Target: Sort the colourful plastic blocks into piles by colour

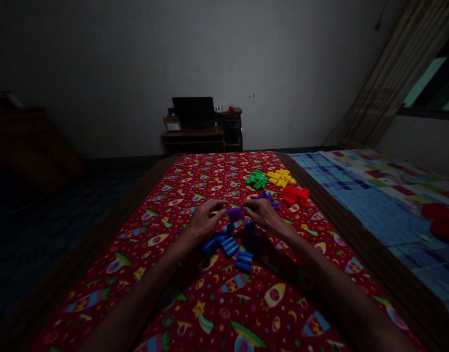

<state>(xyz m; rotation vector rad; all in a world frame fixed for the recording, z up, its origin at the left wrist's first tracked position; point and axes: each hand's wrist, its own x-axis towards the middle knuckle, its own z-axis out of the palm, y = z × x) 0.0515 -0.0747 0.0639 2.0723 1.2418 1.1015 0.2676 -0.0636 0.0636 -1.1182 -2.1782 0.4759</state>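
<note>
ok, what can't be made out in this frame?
Head view: exact finger contact of the left hand and right hand on the purple piece; too small and dark.
Head view: part of the purple pile; right hand covers it.
Head view: rest of the window; right edge cuts it off.

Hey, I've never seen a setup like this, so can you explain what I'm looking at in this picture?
There's no machine here: these are a person's own bare hands, seen by a camera worn on the head, looking forward and down. In front is a red patterned cloth. On it lie separate groups of green pieces, yellow pieces, red pieces and purple pieces, with blue pieces scattered closer in. Between the fingertips of the left hand and right hand is one purple block, apparently held between both. The room is dim, so finer details are hard to make out.
</note>
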